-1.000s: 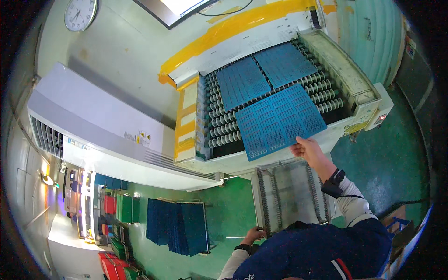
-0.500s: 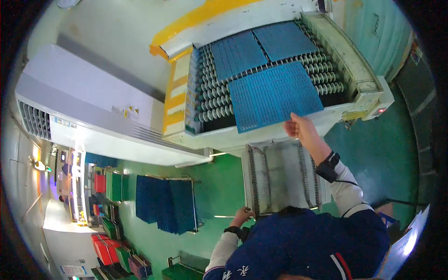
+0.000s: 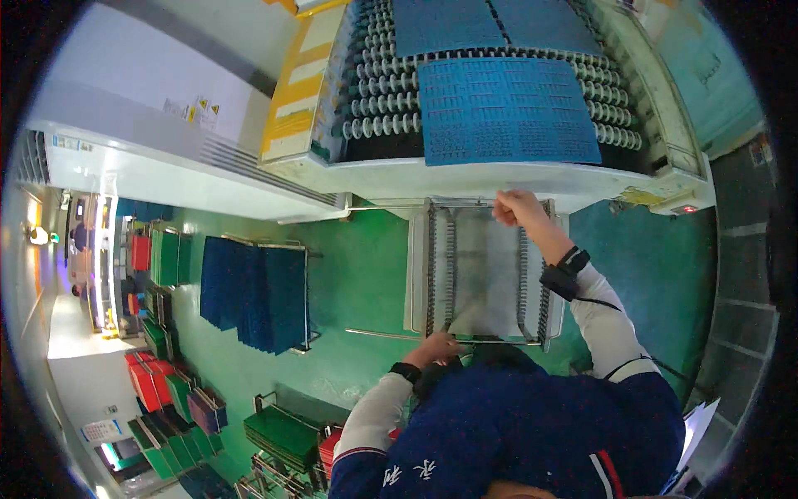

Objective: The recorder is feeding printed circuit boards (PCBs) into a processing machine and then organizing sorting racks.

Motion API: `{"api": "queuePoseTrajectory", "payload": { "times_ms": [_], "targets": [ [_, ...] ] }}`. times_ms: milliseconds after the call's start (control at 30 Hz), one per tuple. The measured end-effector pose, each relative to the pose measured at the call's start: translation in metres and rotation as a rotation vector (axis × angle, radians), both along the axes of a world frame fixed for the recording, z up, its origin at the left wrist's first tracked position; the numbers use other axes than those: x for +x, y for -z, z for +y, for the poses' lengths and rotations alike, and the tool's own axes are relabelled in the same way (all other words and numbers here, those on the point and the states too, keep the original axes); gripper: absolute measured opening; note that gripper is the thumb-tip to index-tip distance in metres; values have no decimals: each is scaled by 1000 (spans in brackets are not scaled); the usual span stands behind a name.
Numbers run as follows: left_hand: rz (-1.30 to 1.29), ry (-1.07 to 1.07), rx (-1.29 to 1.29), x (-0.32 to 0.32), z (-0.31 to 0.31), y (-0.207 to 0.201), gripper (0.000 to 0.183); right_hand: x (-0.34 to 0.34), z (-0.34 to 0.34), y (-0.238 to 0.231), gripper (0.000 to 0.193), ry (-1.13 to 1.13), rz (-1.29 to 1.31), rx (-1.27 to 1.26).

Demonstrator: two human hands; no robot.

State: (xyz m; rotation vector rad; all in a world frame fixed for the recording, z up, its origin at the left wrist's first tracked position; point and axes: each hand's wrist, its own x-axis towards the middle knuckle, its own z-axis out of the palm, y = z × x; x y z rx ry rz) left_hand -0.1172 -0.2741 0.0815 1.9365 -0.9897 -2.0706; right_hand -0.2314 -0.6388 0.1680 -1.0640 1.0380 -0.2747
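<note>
A blue perforated panel, resembling a circuit board, [image 3: 509,112] lies flat on the near rollers of the conveyor [image 3: 382,106]. Two more blue panels, a left one [image 3: 445,27] and a right one [image 3: 547,27], lie farther back. My right hand [image 3: 517,208] is over the far end of a metal rack [image 3: 431,266] with toothed sides, just short of the conveyor. Its fingers are curled; what they hold, if anything, is hidden. At the rack's near left corner, my left hand [image 3: 434,348] is closed around the frame.
A white cabinet [image 3: 166,166] stands left of the conveyor. On the green floor, a rack of dark blue panels [image 3: 253,291] stands left, with green panels [image 3: 287,434] nearer and red ones [image 3: 150,381] farther left. Dark panelling [image 3: 744,316] runs along the right.
My right hand has left the near panel's edge and come back over the rack's far end. That panel now sits straighter on the rollers. The whole view has shifted; my left hand stays at the rack.
</note>
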Motion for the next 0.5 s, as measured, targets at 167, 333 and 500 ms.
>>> {"api": "queuePoseTrajectory", "payload": {
  "times_ms": [167,333,500],
  "targets": [
    [-79,372,-114,-39,-16,28,55,29,-7,64,35,-115,300,-241],
    [-262,349,-299,-61,13,99,46,80,5,99,46,-272,478,-758],
    [-316,200,-207,-63,-4,43,36,65,-12,171,40,-221,616,-1117]
  ]
}}
